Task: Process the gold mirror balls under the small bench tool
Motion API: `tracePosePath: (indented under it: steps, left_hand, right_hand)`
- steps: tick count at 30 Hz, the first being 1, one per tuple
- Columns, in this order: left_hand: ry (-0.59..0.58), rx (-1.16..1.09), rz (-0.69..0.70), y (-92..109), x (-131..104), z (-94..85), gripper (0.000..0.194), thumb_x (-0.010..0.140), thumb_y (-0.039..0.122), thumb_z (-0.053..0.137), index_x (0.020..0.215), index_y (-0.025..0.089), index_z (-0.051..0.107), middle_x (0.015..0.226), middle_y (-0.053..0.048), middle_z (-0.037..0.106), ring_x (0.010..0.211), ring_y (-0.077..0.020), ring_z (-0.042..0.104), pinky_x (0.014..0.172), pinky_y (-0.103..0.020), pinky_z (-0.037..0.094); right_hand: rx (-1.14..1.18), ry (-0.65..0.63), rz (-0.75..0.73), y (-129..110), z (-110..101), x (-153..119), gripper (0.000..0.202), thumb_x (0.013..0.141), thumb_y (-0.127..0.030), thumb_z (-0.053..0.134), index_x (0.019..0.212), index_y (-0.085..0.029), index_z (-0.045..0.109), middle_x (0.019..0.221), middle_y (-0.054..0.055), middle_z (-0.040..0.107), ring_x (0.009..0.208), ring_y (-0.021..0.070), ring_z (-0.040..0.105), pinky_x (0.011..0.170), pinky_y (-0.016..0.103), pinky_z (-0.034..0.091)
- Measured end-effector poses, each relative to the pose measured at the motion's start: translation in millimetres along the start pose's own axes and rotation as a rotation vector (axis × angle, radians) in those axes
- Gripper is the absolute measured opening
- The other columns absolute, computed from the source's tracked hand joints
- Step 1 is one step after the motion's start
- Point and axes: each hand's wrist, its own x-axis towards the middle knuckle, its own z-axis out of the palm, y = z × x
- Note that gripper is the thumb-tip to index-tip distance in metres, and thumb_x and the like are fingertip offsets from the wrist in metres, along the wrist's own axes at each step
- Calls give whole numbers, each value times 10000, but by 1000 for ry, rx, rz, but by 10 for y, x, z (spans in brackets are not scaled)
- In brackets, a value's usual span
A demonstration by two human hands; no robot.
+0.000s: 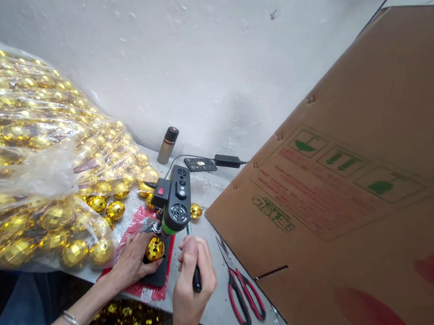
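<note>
Steady 1 gold ball (pixel 155 249) under the machine head (pixel 179 203).
Your left hand (pixel 133 262) closes on the gold ball, thumb at its near side and fingers at its far side, above the dark base plate (pixel 155 278); your right hand (pixel 194 277) is wrapped around the black lever handle (pixel 197 281). Seat the ball firmly and center it below the green collar (pixel 169 228) before applying load; the tool tip is hidden, so alignment cannot be confirmed here. Set all 5 left fingers low on the ball's sides, clear of the tool path. Apply lever force smoothly, in 1 even stroke; uneven force could roll the faceted surface. Check that the red sheet (pixel 139 221) under the plate lies flat.
</note>
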Motion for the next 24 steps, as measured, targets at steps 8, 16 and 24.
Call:
tracePosePath:
  steps: [8, 16, 24]
  left_hand:
    - [11, 0, -13, -71, -19, 90, 534, 800, 349, 764, 1300, 192, 661, 1202, -141, 750, 1155, -379, 689, 1032, -566, 506]
    - [10, -19, -33, -67, -35, 108, 547, 775, 328, 771, 1302, 232, 664, 1213, -115, 750, 1147, -370, 676, 1022, -554, 500]
    - [34, 2, 9, -67, -40, 110, 535, 771, 286, 764, 1291, 206, 666, 1180, -124, 760, 1131, -376, 686, 1020, -574, 508]
  right_hand:
    - [14, 25, -148, 355, 51, -302, 319, 1076, -140, 425, 790, -225, 537, 752, -29, 569, 644, 101, 556, 596, 217, 440]
    - [43, 105, -116, 574, 135, -491, 335, 1084, -179, 434, 763, -228, 518, 768, -24, 579, 674, 115, 571, 642, 258, 452]
    - [23, 134, -102, 630, 147, -547, 337, 1088, -239, 447, 761, -226, 531, 771, -13, 581, 656, 126, 564, 604, 269, 441]
